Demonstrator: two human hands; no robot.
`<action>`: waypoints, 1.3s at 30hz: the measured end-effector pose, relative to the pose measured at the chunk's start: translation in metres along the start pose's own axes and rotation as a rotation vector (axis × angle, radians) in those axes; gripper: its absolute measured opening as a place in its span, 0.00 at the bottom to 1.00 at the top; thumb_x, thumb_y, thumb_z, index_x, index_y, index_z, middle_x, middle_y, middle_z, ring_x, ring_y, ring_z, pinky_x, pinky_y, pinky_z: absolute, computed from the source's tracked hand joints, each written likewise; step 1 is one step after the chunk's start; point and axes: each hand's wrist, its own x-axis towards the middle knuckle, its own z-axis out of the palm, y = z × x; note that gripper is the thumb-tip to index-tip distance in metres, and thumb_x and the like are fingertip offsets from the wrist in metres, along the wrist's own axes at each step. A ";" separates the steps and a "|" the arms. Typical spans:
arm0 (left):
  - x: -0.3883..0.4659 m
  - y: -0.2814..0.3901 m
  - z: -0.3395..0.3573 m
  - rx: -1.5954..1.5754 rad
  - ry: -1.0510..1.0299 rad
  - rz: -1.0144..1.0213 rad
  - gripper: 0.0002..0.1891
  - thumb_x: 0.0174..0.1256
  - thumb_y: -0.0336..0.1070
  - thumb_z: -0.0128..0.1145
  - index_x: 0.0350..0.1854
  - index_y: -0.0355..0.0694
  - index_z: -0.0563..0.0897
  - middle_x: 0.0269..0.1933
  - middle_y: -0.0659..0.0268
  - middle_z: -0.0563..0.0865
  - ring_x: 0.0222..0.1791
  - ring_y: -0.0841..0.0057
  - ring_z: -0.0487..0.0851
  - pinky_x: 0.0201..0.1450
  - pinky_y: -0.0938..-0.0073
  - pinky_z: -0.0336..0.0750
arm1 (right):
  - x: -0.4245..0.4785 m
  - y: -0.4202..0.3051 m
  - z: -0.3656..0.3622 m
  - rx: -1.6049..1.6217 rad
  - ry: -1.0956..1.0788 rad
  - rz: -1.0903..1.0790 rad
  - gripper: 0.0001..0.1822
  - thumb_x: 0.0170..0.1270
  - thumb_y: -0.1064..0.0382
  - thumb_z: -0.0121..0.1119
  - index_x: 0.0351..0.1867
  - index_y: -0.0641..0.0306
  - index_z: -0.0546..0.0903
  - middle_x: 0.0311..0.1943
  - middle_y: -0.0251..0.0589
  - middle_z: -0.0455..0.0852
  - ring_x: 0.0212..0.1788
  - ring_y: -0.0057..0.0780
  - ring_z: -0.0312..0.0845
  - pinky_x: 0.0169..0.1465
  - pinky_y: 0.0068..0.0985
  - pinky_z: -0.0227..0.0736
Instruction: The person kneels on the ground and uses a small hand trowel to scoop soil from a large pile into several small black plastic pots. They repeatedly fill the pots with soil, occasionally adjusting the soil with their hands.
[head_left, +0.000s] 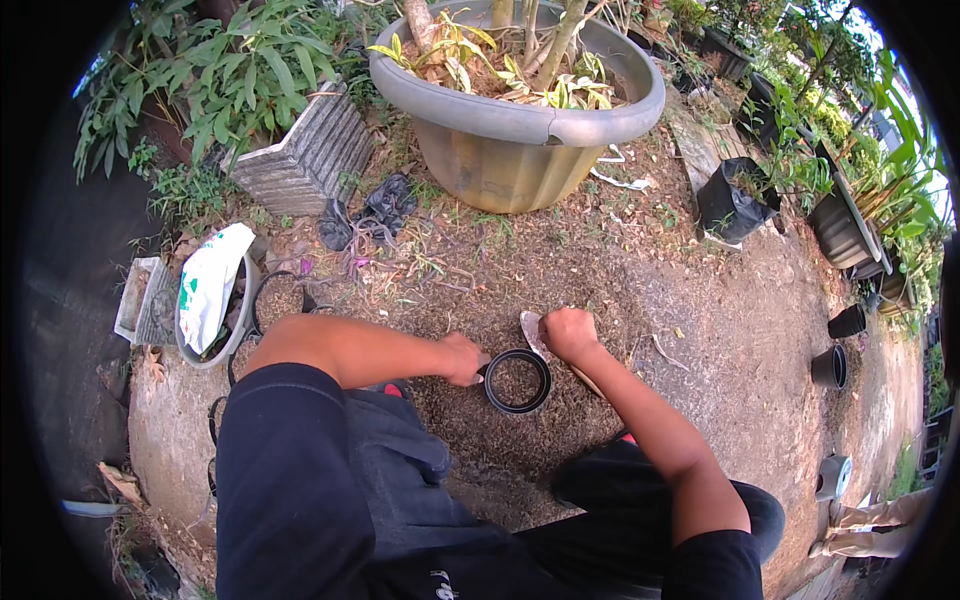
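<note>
A round black plastic plant pot (490, 381) stands on the soil in front of me, with brown soil mix (516, 381) inside it. My left hand (460, 359) is at the pot's left rim, its fingers against the edge; how firmly it grips is hard to see. Closed around a hand trowel is my right hand (568, 334), just up and right of the pot. The trowel's pale, soil-marked blade (532, 331) points away from me beside the rim, and its far part is partly covered by my fist.
A large cracked planter (510, 169) stands ahead. To the left are a ridged concrete planter (300, 161), a white bag (212, 289) on an oval pot and a soil-filled black pot (279, 301). Small black pots (829, 367) stand right, near another person's legs (874, 529).
</note>
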 end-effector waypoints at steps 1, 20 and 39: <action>0.000 0.000 -0.001 0.000 -0.008 0.000 0.27 0.74 0.57 0.51 0.66 0.42 0.75 0.58 0.53 0.83 0.59 0.55 0.83 0.60 0.54 0.79 | 0.000 0.003 0.003 -0.018 0.021 0.008 0.08 0.60 0.57 0.64 0.35 0.54 0.90 0.35 0.45 0.92 0.40 0.45 0.91 0.43 0.39 0.85; 0.000 0.005 -0.007 0.022 -0.074 -0.025 0.30 0.74 0.59 0.50 0.69 0.44 0.74 0.63 0.53 0.82 0.64 0.55 0.81 0.63 0.51 0.76 | -0.049 -0.057 0.076 -0.153 -0.211 -0.476 0.09 0.64 0.63 0.59 0.34 0.55 0.91 0.38 0.42 0.93 0.43 0.40 0.92 0.44 0.37 0.85; -0.014 0.011 -0.013 -0.147 0.132 -0.033 0.38 0.70 0.54 0.57 0.76 0.40 0.61 0.65 0.52 0.75 0.62 0.54 0.81 0.61 0.53 0.78 | -0.011 0.031 0.009 -0.003 -0.138 -0.243 0.09 0.60 0.52 0.67 0.36 0.50 0.90 0.36 0.39 0.92 0.42 0.41 0.89 0.46 0.38 0.84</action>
